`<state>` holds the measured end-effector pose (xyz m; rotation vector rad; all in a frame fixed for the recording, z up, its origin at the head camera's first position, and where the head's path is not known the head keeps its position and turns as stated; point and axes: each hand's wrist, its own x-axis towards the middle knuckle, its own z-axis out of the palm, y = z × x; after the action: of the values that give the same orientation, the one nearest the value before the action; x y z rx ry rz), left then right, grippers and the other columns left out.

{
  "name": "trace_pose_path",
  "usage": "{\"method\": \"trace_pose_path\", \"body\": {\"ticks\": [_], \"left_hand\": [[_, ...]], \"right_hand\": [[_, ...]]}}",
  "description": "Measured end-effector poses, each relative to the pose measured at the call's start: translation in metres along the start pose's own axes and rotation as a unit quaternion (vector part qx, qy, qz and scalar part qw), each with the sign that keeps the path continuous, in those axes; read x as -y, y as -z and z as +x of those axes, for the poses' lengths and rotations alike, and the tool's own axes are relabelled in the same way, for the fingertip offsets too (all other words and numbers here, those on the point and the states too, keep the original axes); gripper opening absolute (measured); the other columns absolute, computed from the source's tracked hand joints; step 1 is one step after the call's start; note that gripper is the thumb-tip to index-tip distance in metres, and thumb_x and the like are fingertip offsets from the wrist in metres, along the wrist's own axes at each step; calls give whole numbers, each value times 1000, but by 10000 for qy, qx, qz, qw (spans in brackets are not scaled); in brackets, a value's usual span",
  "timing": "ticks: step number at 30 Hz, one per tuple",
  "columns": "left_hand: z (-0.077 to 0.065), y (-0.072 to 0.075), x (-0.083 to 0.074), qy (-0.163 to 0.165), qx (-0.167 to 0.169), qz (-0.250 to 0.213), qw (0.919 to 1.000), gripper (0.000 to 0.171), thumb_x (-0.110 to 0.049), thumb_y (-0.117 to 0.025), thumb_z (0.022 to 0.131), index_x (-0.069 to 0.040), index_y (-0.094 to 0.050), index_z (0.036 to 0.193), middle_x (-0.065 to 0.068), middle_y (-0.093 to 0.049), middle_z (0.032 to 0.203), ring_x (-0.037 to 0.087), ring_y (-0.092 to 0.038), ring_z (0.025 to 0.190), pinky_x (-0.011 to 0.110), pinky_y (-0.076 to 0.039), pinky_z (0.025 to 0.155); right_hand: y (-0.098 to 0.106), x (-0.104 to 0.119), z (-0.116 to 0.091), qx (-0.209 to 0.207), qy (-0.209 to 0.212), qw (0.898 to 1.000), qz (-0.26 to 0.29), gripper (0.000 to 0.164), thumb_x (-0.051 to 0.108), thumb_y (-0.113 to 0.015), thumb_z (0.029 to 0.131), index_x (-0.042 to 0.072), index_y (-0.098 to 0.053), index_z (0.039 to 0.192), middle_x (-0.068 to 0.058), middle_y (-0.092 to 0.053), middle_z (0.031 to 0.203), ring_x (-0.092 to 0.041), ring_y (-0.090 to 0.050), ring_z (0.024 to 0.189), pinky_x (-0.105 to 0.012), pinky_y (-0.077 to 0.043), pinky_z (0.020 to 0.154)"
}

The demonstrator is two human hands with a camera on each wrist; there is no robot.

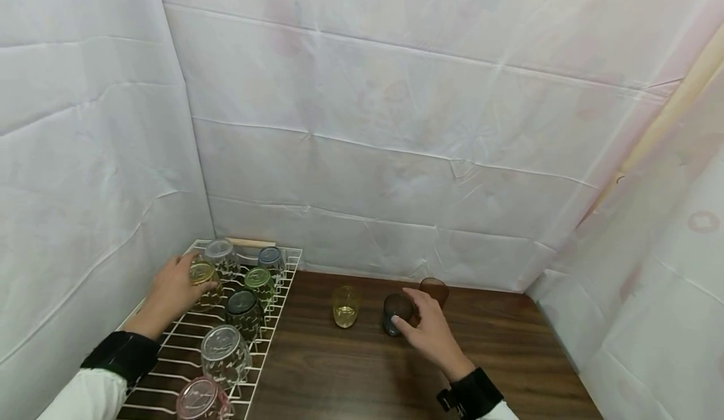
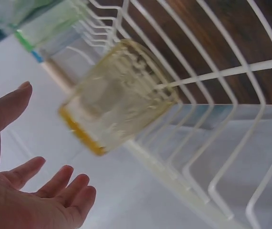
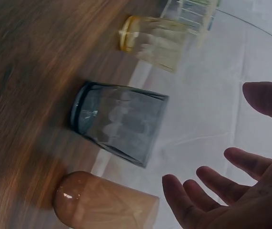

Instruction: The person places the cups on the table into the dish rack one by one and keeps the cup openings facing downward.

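An amber glass point(image 1: 205, 285) stands mouth-down on a white wire rack point(image 2: 226, 74); the left hand point(image 1: 173, 291) is at its nine o'clock, fingers spread around it with a gap, holding nothing. A blue-grey glass point(image 1: 396, 314) stands upright on the brown wooden surface point(image 1: 334, 370). The right hand point(image 1: 428, 331) is near its four o'clock, its fingers likewise parted and apart from the glass, gripping nothing.

From the blue-grey glass, an upright yellow glass point(image 1: 345, 307) stands at nine o'clock and a brown glass point(image 1: 435, 290) at two, both apart from it.

More upturned glasses share the rack. Counting from the amber one, a clear glass point(image 1: 220, 253) is at one o'clock, a small blue glass point(image 1: 271, 257) at two, a green glass point(image 1: 259, 285) at three, and a dark glass point(image 1: 244, 310) at four; its tint looks grey-green, though that is hard to judge. A ribbed clear glass point(image 1: 225, 352) lies between five and six, a pink glass point(image 1: 202, 400) at six.

Creased white sheets point(image 1: 367, 187) hang beyond, towards twelve o'clock.
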<state>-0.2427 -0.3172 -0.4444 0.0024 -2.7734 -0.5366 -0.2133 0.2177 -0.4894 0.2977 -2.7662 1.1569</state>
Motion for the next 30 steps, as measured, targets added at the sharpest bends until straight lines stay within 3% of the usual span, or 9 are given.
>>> {"method": "trace_pose_path", "body": {"ticks": [10, 20, 27, 30], "left_hand": [[-21, 18, -59, -745, -540, 79, 9957, 87, -26, -91, 82, 7, -49, 149, 42, -57, 131, 64, -59, 113, 76, -47, 93], [-53, 23, -118, -1507, -767, -166, 9855, 79, -27, -93, 83, 0, -57, 147, 30, -67, 131, 54, -65, 117, 74, -50, 97], [-69, 21, -140, -1828, -872, -279, 9789, 76, -27, -94, 82, -6, -60, 146, 22, -70, 128, 45, -69, 115, 71, -52, 96], [-77, 20, -147, -1822, -786, -323, 9796, 75, -28, -94, 82, -9, -60, 146, 19, -70, 128, 42, -70, 114, 69, -53, 95]], "right_hand": [[-19, -12, 16, 113, 74, 9927, -1202, 81, 39, -83, 93, 12, -47, 160, -23, -45, 164, -48, -42, 152, -69, -53, 106], [-34, -22, 29, 564, 60, 9896, -1320, 89, 36, -84, 93, 1, -40, 163, -27, -40, 168, -52, -38, 155, -72, -41, 119], [-38, -24, 34, 504, 168, 9886, -1411, 76, 31, -81, 96, -2, -48, 156, -25, -50, 158, -48, -49, 144, -62, -50, 113], [-38, -26, 35, 514, 164, 9896, -1336, 74, 29, -82, 96, -2, -50, 155, -25, -52, 155, -48, -51, 142, -61, -51, 112]]}}
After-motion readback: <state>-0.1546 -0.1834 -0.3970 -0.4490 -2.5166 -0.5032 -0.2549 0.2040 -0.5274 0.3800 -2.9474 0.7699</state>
